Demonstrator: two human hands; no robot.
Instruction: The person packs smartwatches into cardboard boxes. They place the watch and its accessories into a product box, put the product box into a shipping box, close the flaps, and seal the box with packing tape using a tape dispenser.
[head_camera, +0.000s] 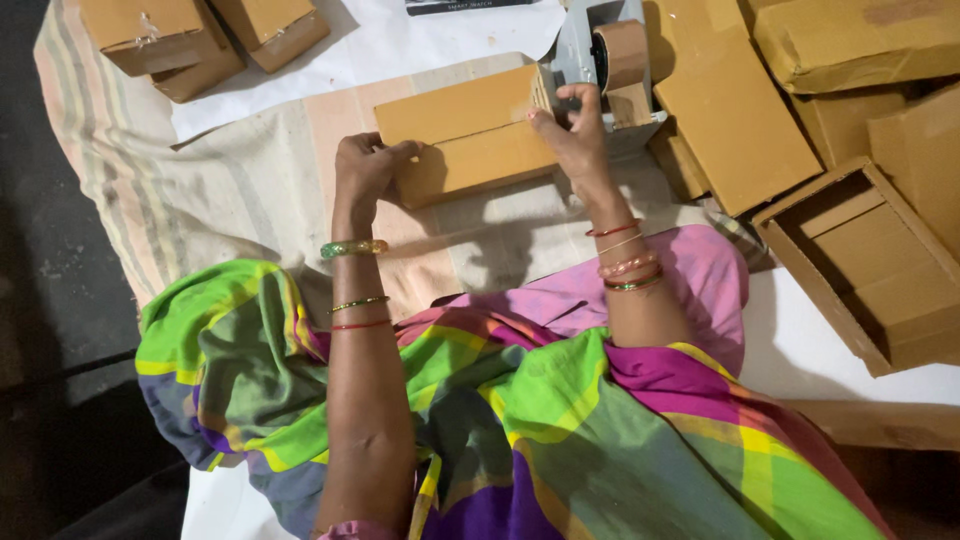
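Note:
A flat brown cardboard box (465, 130) lies on the striped cloth in front of me, its two top flaps closed along a middle seam. My left hand (368, 168) grips the box's left end. My right hand (570, 125) presses on the box's right end, fingers up against a grey tape dispenser (585, 45) with a roll of brown tape (622, 50). Both wrists wear coloured bangles.
Closed cardboard boxes (195, 35) stand at the far left. More flattened and folded boxes (730, 100) pile at the right, with an open empty box (860, 260) beside them. White sheets (370, 45) cover the surface beyond. Bright green and pink cloth covers my lap.

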